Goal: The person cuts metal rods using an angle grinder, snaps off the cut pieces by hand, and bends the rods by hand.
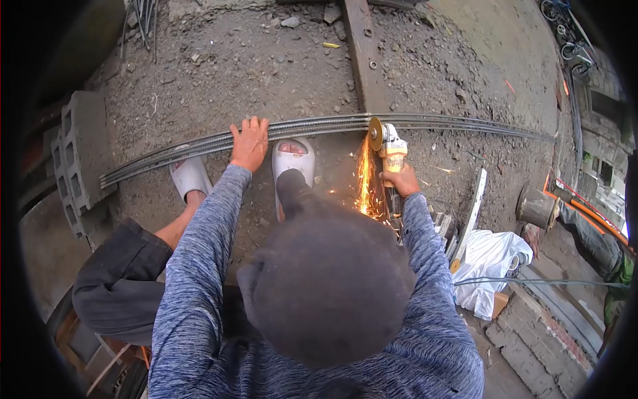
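Note:
A bundle of long steel rebar rods (pixel 312 126) runs across the ground in front of me. My left hand (pixel 250 144) lies over the bundle left of centre, its fingers curled across the rods. My right hand (pixel 403 179) grips a yellow-and-grey angle grinder (pixel 393 149) by its body. The grinder's cutting disc (pixel 376 133) meets the rods just above a metal beam (pixel 365 73) that crosses under them. Orange sparks (pixel 365 176) stream from the disc back toward my body. My cap hides part of the ground below the grinder.
Concrete hollow blocks (pixel 80 159) stand by the rods' left end. My sandals (pixel 292 163) are close behind the bundle. On the right lie a white plastic sack (pixel 488 266), a pale strip (pixel 473 209) and a cylindrical block (pixel 537 206). More rods (pixel 143 20) lie at the upper left.

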Demonstrator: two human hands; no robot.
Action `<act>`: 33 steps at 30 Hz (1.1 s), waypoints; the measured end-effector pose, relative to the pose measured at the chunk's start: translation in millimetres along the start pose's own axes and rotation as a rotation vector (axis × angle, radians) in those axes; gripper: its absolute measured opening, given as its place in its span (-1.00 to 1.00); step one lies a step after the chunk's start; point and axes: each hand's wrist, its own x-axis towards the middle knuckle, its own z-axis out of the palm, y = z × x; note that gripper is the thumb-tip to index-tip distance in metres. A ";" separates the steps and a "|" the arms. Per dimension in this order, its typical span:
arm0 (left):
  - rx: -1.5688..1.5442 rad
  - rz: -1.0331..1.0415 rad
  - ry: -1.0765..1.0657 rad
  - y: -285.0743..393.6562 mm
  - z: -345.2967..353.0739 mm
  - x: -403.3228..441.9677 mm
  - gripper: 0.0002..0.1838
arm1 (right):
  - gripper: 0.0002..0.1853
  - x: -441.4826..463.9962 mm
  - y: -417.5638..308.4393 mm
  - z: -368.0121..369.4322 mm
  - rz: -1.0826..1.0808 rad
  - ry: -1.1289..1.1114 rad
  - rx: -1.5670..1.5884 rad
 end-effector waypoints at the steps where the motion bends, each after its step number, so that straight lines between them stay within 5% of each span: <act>1: -0.001 0.002 0.008 0.1 0.0 -0.3 -0.83 | -0.49 1.9 -1.0 0.2 0.018 -0.001 0.017; 11: -0.042 -0.007 -0.007 0.6 -1.4 0.8 -0.81 | -0.57 44.2 4.4 3.0 -0.128 0.054 0.062; 33: 0.009 -0.013 -0.012 0.8 2.2 1.5 -0.81 | -0.58 38.5 -12.4 -3.2 -0.042 0.020 -0.042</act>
